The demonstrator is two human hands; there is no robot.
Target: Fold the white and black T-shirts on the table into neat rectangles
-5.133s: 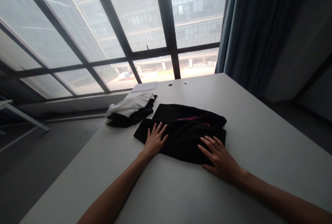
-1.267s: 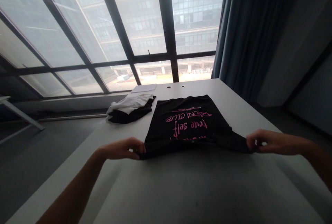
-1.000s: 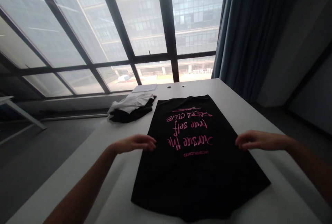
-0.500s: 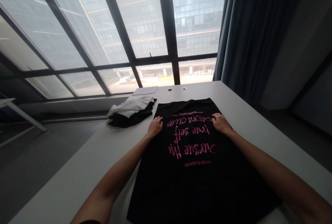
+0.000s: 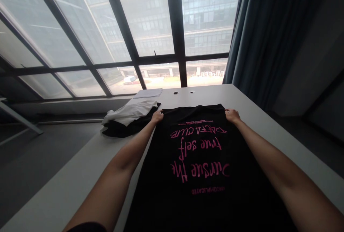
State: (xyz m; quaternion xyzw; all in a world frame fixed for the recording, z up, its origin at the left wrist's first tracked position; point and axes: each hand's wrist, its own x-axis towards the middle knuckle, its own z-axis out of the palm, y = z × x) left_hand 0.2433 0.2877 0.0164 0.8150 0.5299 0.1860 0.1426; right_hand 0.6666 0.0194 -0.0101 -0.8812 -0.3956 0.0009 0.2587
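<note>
A black T-shirt [image 5: 199, 160] with pink lettering lies spread flat on the white table [image 5: 268, 128], its print upside down from where I stand. Both my arms reach across it. My left hand [image 5: 157, 116] is closed on the shirt's far left corner. My right hand [image 5: 231, 115] is closed on the far right corner. The far hem runs straight between the two hands.
A pile of white and black clothes [image 5: 126, 119] sits on the table to the left of the shirt. A flat white sheet [image 5: 148, 93] and two cable holes lie near the far table edge. Large windows and a dark curtain [image 5: 258, 34] stand behind.
The shirt was unfolded toward me and laid flat. My hands then slid up its sides from the middle to the far corners, and the view has moved closer.
</note>
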